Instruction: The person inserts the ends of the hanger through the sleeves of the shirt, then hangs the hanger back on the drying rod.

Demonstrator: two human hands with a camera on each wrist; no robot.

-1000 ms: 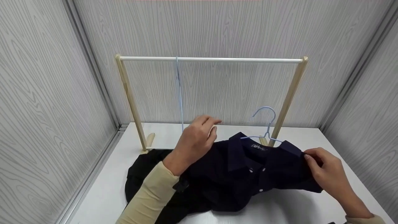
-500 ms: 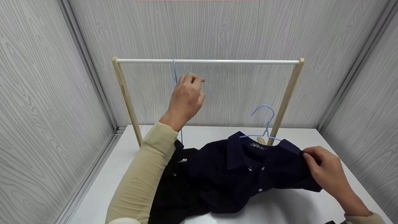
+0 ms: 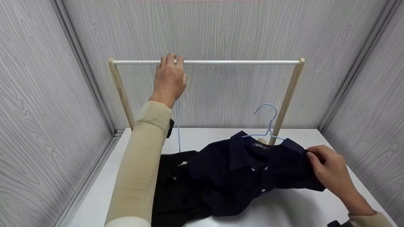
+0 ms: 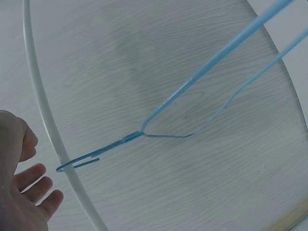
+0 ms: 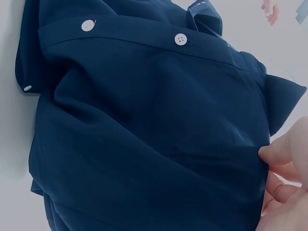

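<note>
My left hand (image 3: 169, 77) is up at the white rail (image 3: 236, 62), fingers loosely bent and holding nothing. In the left wrist view its fingertips are just short of the hook of a blue wire hanger (image 4: 192, 79), which hangs over the rail with no garment on it. A navy button-up shirt (image 3: 221, 176) lies on the table, a second blue hanger (image 3: 275, 115) inside its collar and the hook standing up. My right hand (image 3: 331, 168) pinches the shirt's shoulder at the right between thumb and fingers; the right wrist view shows the thumb on the navy cloth (image 5: 144, 120).
A black garment (image 3: 173, 189) is at the left of the shirt, partly behind my left sleeve (image 3: 139, 160). Wooden posts (image 3: 288, 94) carry the rail at both ends. Grey wood-grain panels (image 3: 221, 28) enclose the white table (image 3: 303, 201) at the back and sides.
My left hand has risen from above the shirt to the rail, beside the hanging hanger's hook. The right hand keeps its pinch on the shirt shoulder, nearly still.
</note>
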